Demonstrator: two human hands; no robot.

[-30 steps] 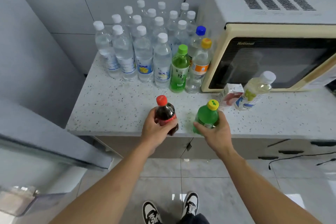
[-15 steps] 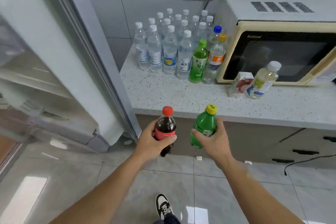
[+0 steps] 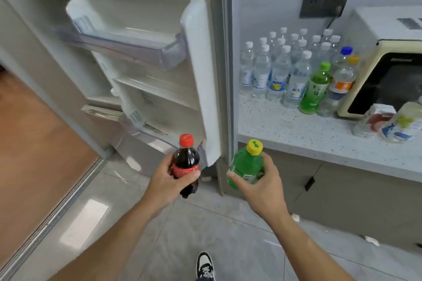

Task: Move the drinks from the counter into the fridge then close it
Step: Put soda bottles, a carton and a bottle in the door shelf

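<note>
Fridge door [image 3: 201, 70] top cropped; right-edge bottle [image 3: 404, 123] blurred, cut off.

You stood on pale grey glossy floor tiles [image 3: 205, 230]; glare patch lay at left. Wood-toned floor [image 3: 34, 132] ran beyond metal threshold strip [image 3: 57, 207]. Grey wall panels [image 3: 274, 2] carried dark socket plate [image 3: 324, 5]. Speckled worktop [image 3: 308, 130] sat over beige cabinets [image 3: 354, 201], handles possibly black.

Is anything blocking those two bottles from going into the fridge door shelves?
Nothing visible. The door stands open, and its clear shelf looks bare above the cola bottle and green bottle.
</note>
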